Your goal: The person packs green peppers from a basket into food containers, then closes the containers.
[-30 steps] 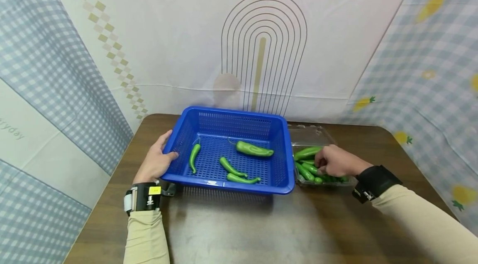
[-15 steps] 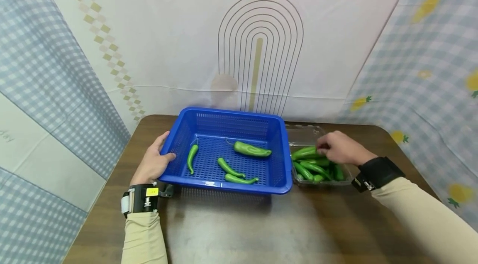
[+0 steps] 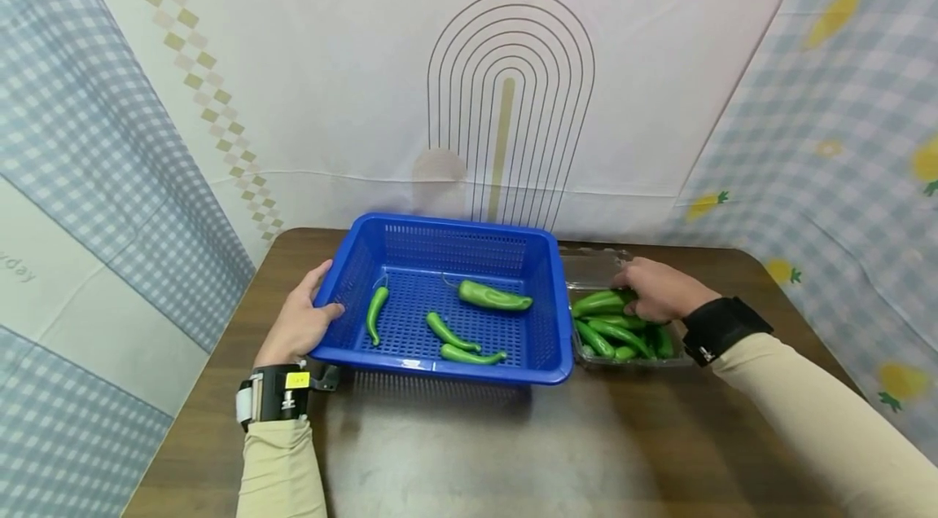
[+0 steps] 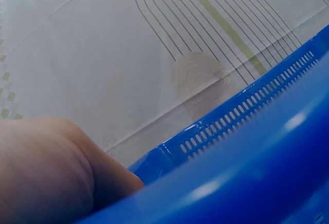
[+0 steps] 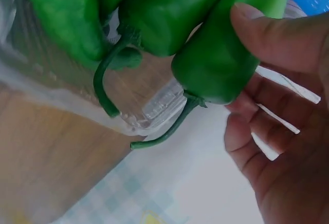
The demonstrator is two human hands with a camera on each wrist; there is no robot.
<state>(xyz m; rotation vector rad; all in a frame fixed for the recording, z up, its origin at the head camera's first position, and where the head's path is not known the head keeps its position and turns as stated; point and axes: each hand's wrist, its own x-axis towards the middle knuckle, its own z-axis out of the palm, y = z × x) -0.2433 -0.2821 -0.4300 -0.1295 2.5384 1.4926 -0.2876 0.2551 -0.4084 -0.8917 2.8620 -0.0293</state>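
Observation:
A blue perforated basket (image 3: 440, 375) stands on the table, with several green chili peppers (image 3: 494, 296) spread over its floor. My left hand (image 3: 296, 322) grips its left rim, thumb over the edge; the left wrist view shows the hand (image 4: 46, 167) against the blue rim (image 4: 221, 183). To the right, my right hand (image 3: 663, 290) is over a clear plastic box (image 3: 677, 359) of green peppers (image 3: 611, 331). Close up, the right thumb (image 5: 277, 39) presses on a stemmed green pepper (image 5: 216, 54), with fingers behind it. Other peppers (image 5: 169, 13) lie beside it.
The box's clear lid (image 3: 589, 265) stands raised at the back. A brown wooden table (image 3: 469, 453) carries everything, and its far edge meets a printed cloth backdrop (image 3: 330, 94). Checked cloth (image 3: 828, 217) hangs at the right side.
My right hand rose from among the peppers, then shifted slightly towards the box's back, where its thumb and fingers now hold a pepper. My left hand and the basket stay about in place.

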